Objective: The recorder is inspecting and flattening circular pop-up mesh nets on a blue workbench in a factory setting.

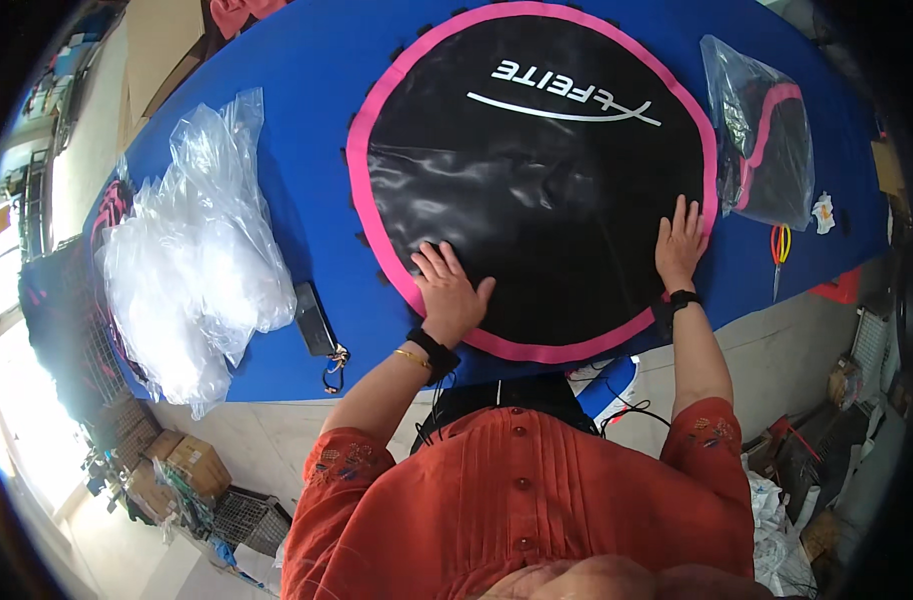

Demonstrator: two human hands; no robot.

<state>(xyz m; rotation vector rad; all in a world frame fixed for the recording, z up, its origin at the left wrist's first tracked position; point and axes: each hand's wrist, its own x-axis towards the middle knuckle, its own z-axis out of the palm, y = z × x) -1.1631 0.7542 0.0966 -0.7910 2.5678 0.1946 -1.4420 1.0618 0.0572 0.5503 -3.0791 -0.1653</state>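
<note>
A large round black mat (547, 240) with a pink border and white lettering lies spread flat on the blue table (307, 130). Small dark tabs stick out around its rim. My left hand (449, 296) rests flat on the mat's near left part, thumb apart, palm down. On the near right edge lies my right hand (680, 245), fingers stretched over the black sheet and pink border. Neither hand grips anything. Faint creases cross the sheet's shiny surface.
Clear plastic bags (197, 260) pile up at the left, beside a dark phone (315, 318) with a strap. On the right lie a bagged folded black-and-pink mat (767, 140), scissors (780, 250) with red-and-yellow handles and a small crumpled scrap (824, 213). Cardboard boxes (199, 465) stand on the floor.
</note>
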